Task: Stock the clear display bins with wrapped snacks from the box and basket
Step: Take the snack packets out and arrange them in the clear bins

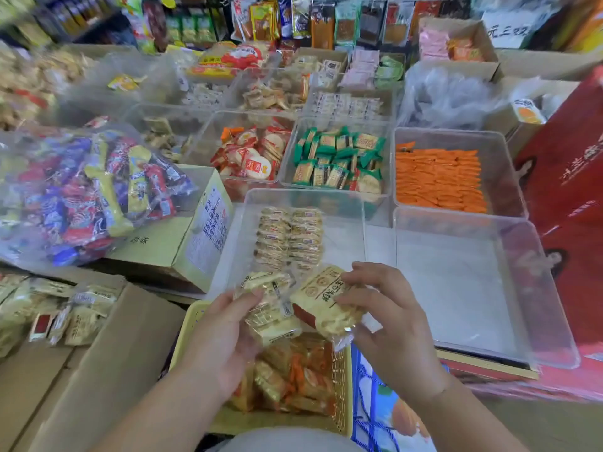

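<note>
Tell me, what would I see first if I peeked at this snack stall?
Right in the middle, the left hand and the right hand each hold pale snack packs above a yellow basket. Behind them on the right, a clear bin full of bright orange packets stands out. On the left lies a big clear bag of blue, red and yellow sweets.

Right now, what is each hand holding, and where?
The left hand grips a stack of wrapped snacks along its left side; the right hand pinches one cream-wrapped snack by its right edge.
</note>
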Tool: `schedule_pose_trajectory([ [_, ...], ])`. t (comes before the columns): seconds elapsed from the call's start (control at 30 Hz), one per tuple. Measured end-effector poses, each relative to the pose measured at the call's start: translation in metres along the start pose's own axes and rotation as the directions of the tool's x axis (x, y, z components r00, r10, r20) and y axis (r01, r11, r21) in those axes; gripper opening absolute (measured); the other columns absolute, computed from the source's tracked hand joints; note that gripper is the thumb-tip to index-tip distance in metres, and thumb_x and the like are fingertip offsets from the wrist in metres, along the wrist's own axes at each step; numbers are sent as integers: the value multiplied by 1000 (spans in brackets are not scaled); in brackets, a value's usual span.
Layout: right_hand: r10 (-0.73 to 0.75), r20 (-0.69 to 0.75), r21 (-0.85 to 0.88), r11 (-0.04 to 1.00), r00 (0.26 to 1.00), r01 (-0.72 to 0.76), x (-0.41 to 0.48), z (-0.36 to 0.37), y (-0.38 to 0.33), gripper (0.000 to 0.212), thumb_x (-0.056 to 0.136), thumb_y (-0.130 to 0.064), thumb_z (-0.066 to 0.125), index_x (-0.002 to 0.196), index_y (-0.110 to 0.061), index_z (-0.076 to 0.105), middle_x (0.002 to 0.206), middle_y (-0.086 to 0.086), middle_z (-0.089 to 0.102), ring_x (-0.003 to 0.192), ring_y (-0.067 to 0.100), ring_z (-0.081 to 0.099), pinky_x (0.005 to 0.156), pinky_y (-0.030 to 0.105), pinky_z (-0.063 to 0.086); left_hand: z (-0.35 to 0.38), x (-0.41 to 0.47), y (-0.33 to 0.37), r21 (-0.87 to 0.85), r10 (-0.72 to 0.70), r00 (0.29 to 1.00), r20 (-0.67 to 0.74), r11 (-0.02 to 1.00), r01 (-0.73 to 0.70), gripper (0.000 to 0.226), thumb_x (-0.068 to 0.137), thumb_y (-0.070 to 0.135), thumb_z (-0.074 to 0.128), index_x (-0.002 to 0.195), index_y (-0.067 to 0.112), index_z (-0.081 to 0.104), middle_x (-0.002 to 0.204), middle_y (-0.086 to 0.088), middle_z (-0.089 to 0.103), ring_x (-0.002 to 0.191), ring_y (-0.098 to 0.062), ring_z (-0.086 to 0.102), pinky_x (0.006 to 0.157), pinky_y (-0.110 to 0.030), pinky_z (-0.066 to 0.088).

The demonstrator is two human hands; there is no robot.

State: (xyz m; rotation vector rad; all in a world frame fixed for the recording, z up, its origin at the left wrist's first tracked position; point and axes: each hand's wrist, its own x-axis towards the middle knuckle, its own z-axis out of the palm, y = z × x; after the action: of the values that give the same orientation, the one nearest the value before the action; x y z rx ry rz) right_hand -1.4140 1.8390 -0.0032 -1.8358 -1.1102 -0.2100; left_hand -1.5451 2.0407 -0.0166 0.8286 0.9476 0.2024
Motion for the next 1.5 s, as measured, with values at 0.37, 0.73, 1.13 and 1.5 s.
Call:
schedule_pose_trajectory([
  [0.37,159,121,-57,987,980,-153,7,20,49,36,73,6,76,104,-10,72,117,4,69,118,18,61,102,17,44,12,49,4,49,19,997,-80,999,-15,78,73,23,87,143,16,54,119,-12,74,83,-31,59,69,-46,52],
  [0.73,320,710,-632,683,627,366,96,60,132,28,82,1,55,98,-22,58,89,1,67,91,27,60,80,34,39,-15,90,8,95,130,991,-16,987,-128,45,90,12,74,132,21,62,113,-9,76,91,-19,77,61,-32,60],
  [1.13,632,721,-693,650,284,311,87,120,164,20,91,-3,49,105,-13,58,74,-3,47,66,18,50,50,28,35,-33,101,5,57,103,994,35,993,-105,60,77,23,82,133,30,61,115,0,77,96,-14,75,52,-23,52],
  [1.5,786,616,-784,619,57,-51,75,140,174,25,102,-6,43,112,-1,65,102,10,67,88,26,63,77,34,52,-37,105,5,11,112,993,37,994,-113,61,73,25,82,130,32,62,105,5,79,94,-10,75,46,-21,47],
])
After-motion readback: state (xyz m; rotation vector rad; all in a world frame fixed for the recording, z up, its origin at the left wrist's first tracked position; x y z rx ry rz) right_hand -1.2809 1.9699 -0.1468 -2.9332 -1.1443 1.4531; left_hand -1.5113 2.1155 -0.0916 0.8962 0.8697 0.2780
